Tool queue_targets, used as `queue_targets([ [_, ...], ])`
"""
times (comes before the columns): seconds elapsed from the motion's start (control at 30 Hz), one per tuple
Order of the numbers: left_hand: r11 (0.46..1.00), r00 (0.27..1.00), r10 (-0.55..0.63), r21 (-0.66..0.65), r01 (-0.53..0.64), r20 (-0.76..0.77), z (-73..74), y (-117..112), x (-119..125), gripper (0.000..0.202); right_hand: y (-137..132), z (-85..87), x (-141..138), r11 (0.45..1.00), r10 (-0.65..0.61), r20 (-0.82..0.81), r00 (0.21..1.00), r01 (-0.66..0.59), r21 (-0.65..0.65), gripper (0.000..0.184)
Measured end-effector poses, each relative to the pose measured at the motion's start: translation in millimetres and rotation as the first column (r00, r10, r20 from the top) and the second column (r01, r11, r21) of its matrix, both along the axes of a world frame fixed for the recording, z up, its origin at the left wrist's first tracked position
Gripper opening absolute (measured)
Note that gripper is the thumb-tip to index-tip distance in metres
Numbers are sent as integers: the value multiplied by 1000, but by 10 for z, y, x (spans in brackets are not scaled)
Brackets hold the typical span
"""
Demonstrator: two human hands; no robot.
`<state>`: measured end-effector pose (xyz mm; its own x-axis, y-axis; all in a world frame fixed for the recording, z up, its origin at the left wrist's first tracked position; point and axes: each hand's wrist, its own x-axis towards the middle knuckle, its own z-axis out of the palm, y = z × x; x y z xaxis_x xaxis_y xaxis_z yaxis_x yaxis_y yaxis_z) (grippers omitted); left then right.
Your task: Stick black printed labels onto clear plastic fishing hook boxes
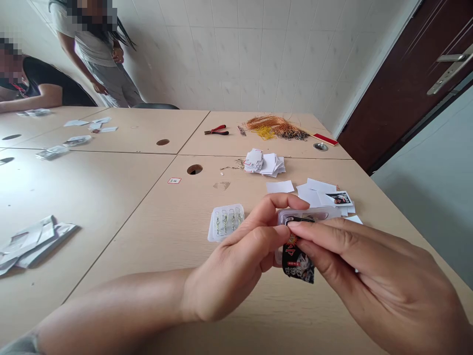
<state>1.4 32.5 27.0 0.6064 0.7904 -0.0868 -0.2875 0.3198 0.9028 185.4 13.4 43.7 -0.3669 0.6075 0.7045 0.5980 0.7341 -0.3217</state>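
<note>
Near right edge of surface (155,236), left grip (240,256) holds clear box (325,212), right grip (380,266) pinches black label (298,264). Label seems light, bendy; take edges.

Right here, the right grip (380,266) is covering part of the black label (296,266) and the clear case (328,213), while some fingers of the left grip (244,256) are lying hidden behind that case. The lower right corner is cutting off the right arm, the left edge is slicing through pale packets (37,241) and a seated person (48,86), pixel blocks are masking both heads, and the red-bordered tag's (174,181) print is looking too tiny to read!
</note>
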Motion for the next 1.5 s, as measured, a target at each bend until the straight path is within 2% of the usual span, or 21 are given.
queue_targets([
  [0.2,1000,1000,3,30,-2,-25,-13,-13,-7,25,24,-27,6,1000,8,3,1000,-8,9,20],
  [0.63,994,999,30,109,-25,-43,-15,-33,-9,20,-37,19,8,997,-26,18,1000,27,-74,23],
  [0.87,996,1000,24,86,-25,13,-24,-33,-3,21,-29,16,-36,982,-86,12,996,87,-166,19],
  [1.03,999,999,30,39,-31,9,-36,-40,2,22,-29,-8,-41,977,-142,-42,989,134,-166,11],
  [1.3,999,998,38,5,-38,53,-38,-57,9,20,-41,29,-29,966,-163,-21,986,155,-207,11],
  [1.5,999,996,53,-4,-53,65,-62,-60,17,20,-45,-2,-42,955,-167,-82,983,140,-262,14],
])
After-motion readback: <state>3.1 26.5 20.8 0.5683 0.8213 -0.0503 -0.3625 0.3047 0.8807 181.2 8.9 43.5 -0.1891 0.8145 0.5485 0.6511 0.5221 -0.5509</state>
